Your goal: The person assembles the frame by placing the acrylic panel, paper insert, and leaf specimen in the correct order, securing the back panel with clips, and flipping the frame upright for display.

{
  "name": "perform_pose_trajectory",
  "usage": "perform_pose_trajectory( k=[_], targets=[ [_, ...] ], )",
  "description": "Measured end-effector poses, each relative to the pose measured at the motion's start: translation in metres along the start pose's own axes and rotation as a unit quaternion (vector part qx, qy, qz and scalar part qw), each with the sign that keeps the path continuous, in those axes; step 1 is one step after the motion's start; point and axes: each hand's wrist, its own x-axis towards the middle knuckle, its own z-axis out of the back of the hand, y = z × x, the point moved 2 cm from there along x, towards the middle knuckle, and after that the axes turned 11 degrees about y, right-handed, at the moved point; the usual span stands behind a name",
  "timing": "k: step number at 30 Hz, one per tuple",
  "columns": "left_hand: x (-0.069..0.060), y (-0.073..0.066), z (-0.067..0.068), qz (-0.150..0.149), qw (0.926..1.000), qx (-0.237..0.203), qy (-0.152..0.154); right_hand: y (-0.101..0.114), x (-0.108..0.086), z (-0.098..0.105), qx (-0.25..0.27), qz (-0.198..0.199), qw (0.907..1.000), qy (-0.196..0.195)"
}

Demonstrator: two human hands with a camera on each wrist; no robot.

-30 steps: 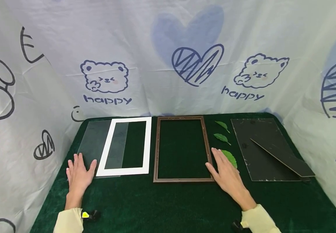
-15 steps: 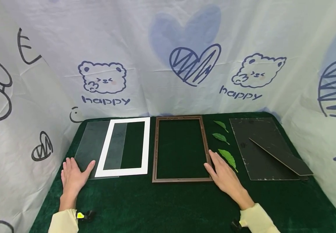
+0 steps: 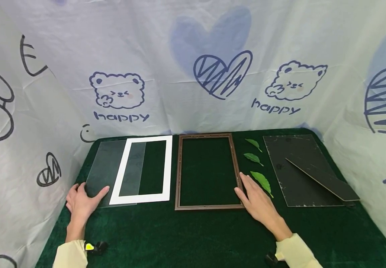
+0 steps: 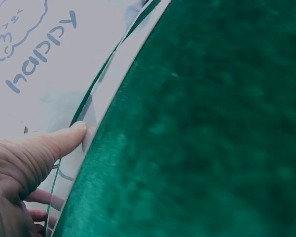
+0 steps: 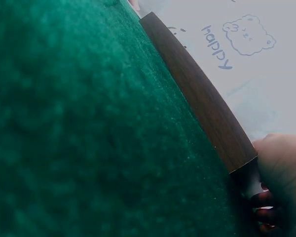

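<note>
At the near left corner of a clear sheet [image 3: 104,163] is my left hand [image 3: 80,203], its fingers bent near the left edge and its thumb spread apart over the sheet. The left wrist view shows that thumb [image 4: 71,138] at the sheet's edge. A white mat [image 3: 167,167] overlaps the sheet. My right hand [image 3: 261,208] rests at the near right corner of a brown frame [image 3: 178,171], fingers extended along its right side; in the right wrist view it touches the frame's [image 5: 197,94] end.
Several green leaves [image 3: 261,180] lie between the frame and a dark board [image 3: 280,163] at the right. A dark flap [image 3: 330,182] stands up at an angle from the board. A printed white curtain [image 3: 179,104] hangs behind the green cloth [image 3: 166,238].
My left hand has moved slightly left and nearer, and its fingers have bent more. My right hand has shifted little, at the frame's side. The view has turned slightly.
</note>
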Motion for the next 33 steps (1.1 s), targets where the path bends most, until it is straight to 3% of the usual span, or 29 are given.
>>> perform_pose_trajectory(
  k=[10, 16, 21, 29, 33],
  targets=[
    [0.002, -0.001, 0.006, 0.042, 0.9987, -0.022, -0.021, -0.001, -0.004, -0.004, -0.005, 0.004, 1.0, -0.008],
    [0.006, -0.001, 0.008, 0.026, 0.9989, -0.03, -0.026, 0.0, -0.001, -0.001, -0.006, 0.004, 0.9999, -0.01],
    [0.008, -0.001, 0.012, 0.018, 0.999, -0.04, -0.008, 0.0, 0.0, 0.0, -0.004, 0.006, 0.9999, -0.01],
    [0.01, 0.0, 0.021, 0.011, 0.9994, 0.007, 0.033, 0.0, -0.001, 0.0, 0.0, 0.005, 1.0, -0.008],
    [0.01, 0.0, 0.025, 0.011, 0.9989, 0.002, 0.047, 0.001, -0.001, 0.0, 0.0, 0.004, 0.9999, -0.011]
  ],
)
